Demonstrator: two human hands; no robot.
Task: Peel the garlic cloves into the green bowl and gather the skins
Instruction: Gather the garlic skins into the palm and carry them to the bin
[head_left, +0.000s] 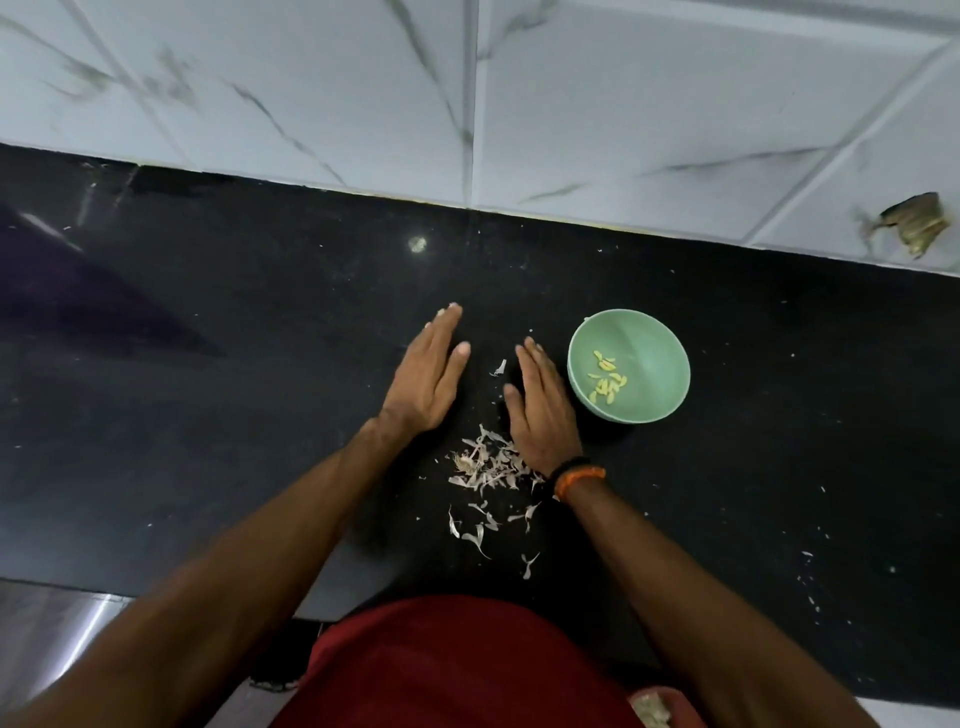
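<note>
- Gathering step: left hand (427, 375) and right hand (540, 410) flat, fingers straight, holding nothing, flanking skins (485, 467) on bench (260, 312).
- Peeled cloves (607, 383) in green bowl (660, 332), three o'clock.
- Next, probably: sweep skins toward six o'clock.

Bowl (628, 365) on countertop (208, 415), peeled cloves (607, 383) inside. Right hand (543, 410) just left of bowl; left hand (428, 376) farther left. Skins (485, 467) heaped nearer the person than the bowl.
</note>
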